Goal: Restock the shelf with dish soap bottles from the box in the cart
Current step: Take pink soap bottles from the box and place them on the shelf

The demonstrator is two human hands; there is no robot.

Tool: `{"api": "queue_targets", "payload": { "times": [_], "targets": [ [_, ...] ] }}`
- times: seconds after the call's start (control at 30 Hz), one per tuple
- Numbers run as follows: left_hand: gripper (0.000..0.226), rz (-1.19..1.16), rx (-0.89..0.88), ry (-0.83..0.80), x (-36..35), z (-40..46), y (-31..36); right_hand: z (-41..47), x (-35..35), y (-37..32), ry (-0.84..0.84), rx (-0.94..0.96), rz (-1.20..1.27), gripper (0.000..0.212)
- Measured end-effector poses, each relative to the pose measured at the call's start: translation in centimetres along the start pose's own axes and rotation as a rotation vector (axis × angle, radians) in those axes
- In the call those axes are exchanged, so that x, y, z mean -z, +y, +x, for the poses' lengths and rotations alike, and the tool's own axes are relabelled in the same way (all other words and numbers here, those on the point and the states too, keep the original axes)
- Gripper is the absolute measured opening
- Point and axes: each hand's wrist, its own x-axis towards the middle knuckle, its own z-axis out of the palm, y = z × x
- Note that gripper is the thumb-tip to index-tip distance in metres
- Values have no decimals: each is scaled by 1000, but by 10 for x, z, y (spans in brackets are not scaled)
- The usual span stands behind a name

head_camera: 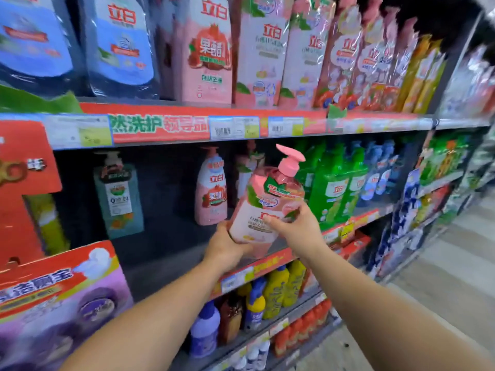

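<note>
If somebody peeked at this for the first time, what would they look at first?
Probably the pink pump bottle, tilted in mid-air in front of the middle shelf, with the left hand under it and the right hand on its front. Next, the bright green bottles lined up just right of it.

Dark middle shelf (171,245), teal bottle (117,196), pink bottle (211,188), green bottles (332,188)

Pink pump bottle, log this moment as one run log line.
pink pump bottle: tilted, held in front of middle shelf | left hand: under base | right hand: on front | not yet shelved
</note>
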Motion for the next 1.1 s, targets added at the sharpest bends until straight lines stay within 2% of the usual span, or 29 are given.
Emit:
{"api": "queue_targets", "payload": {
  "times": [0.17, 0.27, 0.4, 0.5, 0.6, 0.7, 0.8, 1.1],
  "targets": [
    [69, 137, 119, -10, -29, 36, -14, 53, -6, 30, -56, -32, -29, 44],
    [87, 298, 145, 23, -47, 50, -10, 87, -5, 51, -145, -25, -34, 42],
    [87, 424, 232, 96, -76, 69, -2, 129, 3, 68, -246, 42, -61, 41],
    [89, 383, 297, 173, -99, 87, 3, 159, 10, 85, -283, 89, -121, 51],
    [85, 350, 286, 168, -113, 103, 4, 177, 11, 117, -331, 31, -138, 56],
    [78, 274, 267, 248, -123, 110, 6, 182, 9, 146, -373, -40, -170, 50],
    [75, 199, 250, 330, -128, 119, 10, 192, 7, 154, -364, -20, -224, 46],
    [61, 297, 269, 441, -142, 141, 16, 218, 0, 157, -455, -11, -220, 42]
  ]
}}
